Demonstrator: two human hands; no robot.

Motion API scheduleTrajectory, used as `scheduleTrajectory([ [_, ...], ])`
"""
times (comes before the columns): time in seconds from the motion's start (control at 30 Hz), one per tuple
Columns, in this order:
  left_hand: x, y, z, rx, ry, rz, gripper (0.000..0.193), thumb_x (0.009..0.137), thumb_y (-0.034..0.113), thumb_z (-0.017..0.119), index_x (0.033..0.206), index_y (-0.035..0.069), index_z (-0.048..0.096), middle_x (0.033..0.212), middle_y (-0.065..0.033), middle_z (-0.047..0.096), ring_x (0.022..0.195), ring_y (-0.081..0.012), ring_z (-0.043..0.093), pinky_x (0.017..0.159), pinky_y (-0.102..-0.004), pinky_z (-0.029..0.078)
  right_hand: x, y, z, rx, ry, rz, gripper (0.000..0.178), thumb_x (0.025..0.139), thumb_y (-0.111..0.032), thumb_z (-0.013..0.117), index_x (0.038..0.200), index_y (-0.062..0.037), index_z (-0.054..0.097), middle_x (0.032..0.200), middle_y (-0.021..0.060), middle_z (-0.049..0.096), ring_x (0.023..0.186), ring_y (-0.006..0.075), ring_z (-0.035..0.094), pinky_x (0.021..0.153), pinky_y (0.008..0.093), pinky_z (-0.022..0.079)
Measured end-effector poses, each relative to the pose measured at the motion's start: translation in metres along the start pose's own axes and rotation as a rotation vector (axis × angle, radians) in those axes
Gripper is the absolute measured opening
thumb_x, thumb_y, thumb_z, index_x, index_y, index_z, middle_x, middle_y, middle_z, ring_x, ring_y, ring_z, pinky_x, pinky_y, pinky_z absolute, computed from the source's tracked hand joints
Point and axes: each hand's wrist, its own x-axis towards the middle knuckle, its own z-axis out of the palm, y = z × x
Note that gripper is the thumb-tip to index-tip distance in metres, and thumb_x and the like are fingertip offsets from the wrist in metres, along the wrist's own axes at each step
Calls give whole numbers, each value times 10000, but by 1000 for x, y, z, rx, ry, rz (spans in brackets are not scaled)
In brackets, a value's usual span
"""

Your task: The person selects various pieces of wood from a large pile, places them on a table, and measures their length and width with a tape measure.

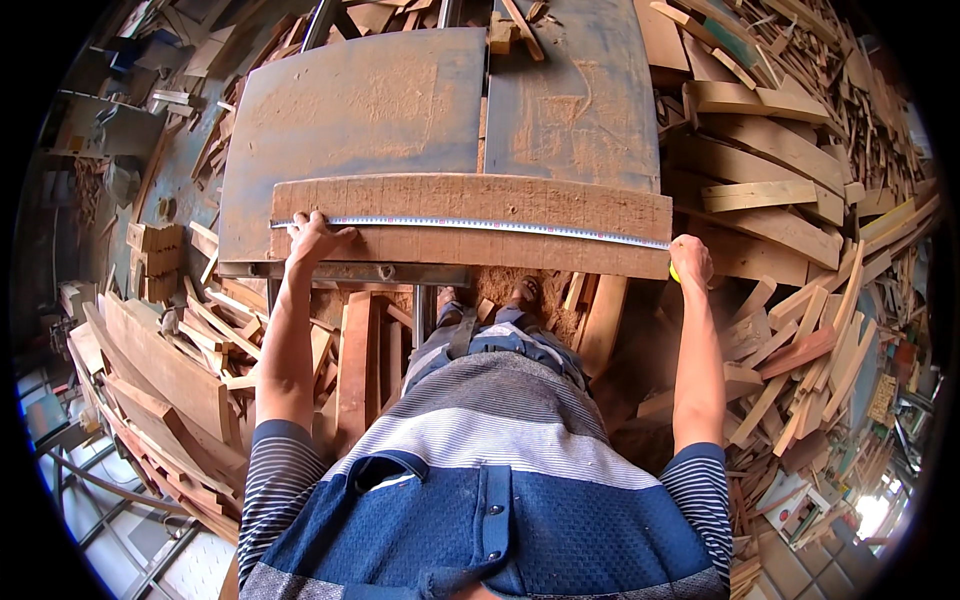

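A rough brown wooden board lies crosswise on the near edge of a dusty metal machine table. Along its length stretches the pale blade of a tape measure. At the board's left end, my left hand rests with fingers spread, pressing down on the blade. My right hand is closed around the tape measure's case just past the right end. Only a bit of yellow case shows under the fingers.
A slot splits the sawdust-strewn table, with a small wood block at its far end. Stacked planks stand at right, and loose offcuts are heaped below them. More boards lean at left. Sawdust and wood pieces surround my feet.
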Motion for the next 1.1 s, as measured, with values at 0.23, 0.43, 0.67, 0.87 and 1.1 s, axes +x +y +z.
scheduleTrajectory([
  [0.23, -1, 1, -1, -4, -6, -14, 846, 778, 581, 807, 1327, -11, 555, 1449, -320, 384, 1374, -545, 343, 1105, -568, 401, -3, -3, -3, 9, -8, 1, 203, 885, -333, 651, 1003, -220, 770, 1091, 143, 743, 1066, 378, 690, 909, 487, 547],
  [0.43, -3, 2, -3, 2, -17, -20, 857, 781, 584, 804, 1342, -8, 543, 1475, -317, 362, 1391, -533, 331, 1121, -558, 391, -7, -6, -7, 20, -17, 10, 212, 885, -326, 635, 1003, -215, 770, 1087, 143, 744, 1067, 378, 689, 912, 488, 544],
  [0.67, -5, 4, -6, 3, -26, -16, 861, 773, 600, 801, 1337, -2, 553, 1467, -317, 366, 1387, -532, 337, 1116, -562, 393, -11, -8, -9, 12, -3, -12, 227, 902, -303, 590, 984, -191, 769, 1070, 153, 746, 1042, 390, 695, 894, 486, 556],
  [0.87, -2, 1, -4, 4, -30, -11, 862, 772, 610, 797, 1329, -3, 558, 1454, -326, 375, 1372, -544, 346, 1106, -567, 400, -10, -7, -8, 11, -2, -24, 234, 900, -301, 587, 998, -191, 768, 1074, 154, 744, 1050, 388, 693, 900, 486, 554],
  [1.1, 0, -1, 0, 14, -12, -7, 881, 767, 613, 799, 1334, -13, 546, 1458, -327, 373, 1378, -545, 339, 1105, -567, 402, -7, -6, -8, 13, -14, -1, 202, 888, -327, 658, 1009, -208, 768, 1095, 140, 743, 1066, 376, 691, 907, 482, 546],
])
